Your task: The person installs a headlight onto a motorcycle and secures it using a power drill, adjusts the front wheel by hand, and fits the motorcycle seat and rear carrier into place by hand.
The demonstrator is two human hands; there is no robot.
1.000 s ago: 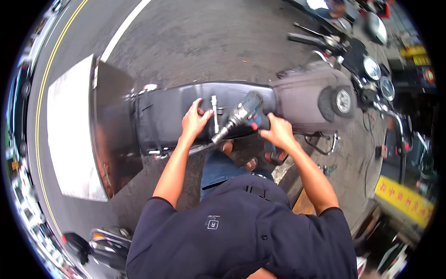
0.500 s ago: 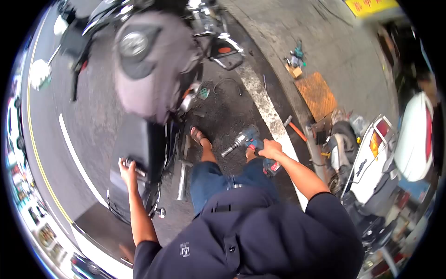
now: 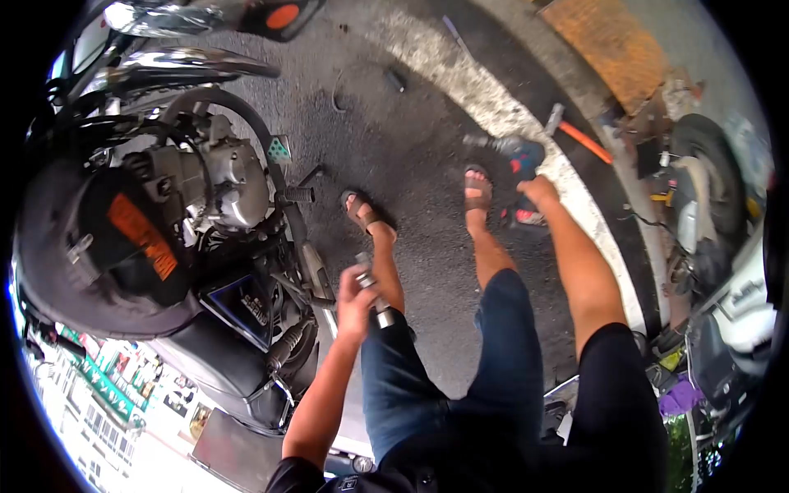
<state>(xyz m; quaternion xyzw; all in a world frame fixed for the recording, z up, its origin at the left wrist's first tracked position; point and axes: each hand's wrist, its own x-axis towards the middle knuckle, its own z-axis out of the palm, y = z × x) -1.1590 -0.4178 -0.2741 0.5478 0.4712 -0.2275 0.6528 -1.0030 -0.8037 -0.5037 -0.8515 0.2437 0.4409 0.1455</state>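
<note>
My left hand (image 3: 358, 306) is closed around a shiny metal socket (image 3: 382, 314), held over my left knee beside the motorcycle. Parts of it stick out above and below the fingers. Low on my right side, my right hand (image 3: 538, 193) grips the handle of a blue and black cordless impact wrench (image 3: 519, 154). Its grey nose points left, beyond my right foot, and its red and black battery (image 3: 526, 217) shows under the hand. Whether the wrench touches the ground I cannot tell.
A motorcycle (image 3: 238, 185) with its engine exposed stands on my left. An orange-handled hammer (image 3: 585, 141) lies past the white road line (image 3: 493, 107), near a rusty plate (image 3: 612, 49). Scooter parts and a tyre (image 3: 713, 164) crowd the right side.
My left hand has come off the motorcycle seat and moved right, over my knee, with the socket. My right hand still holds the impact wrench. The view has tilted down.
</note>
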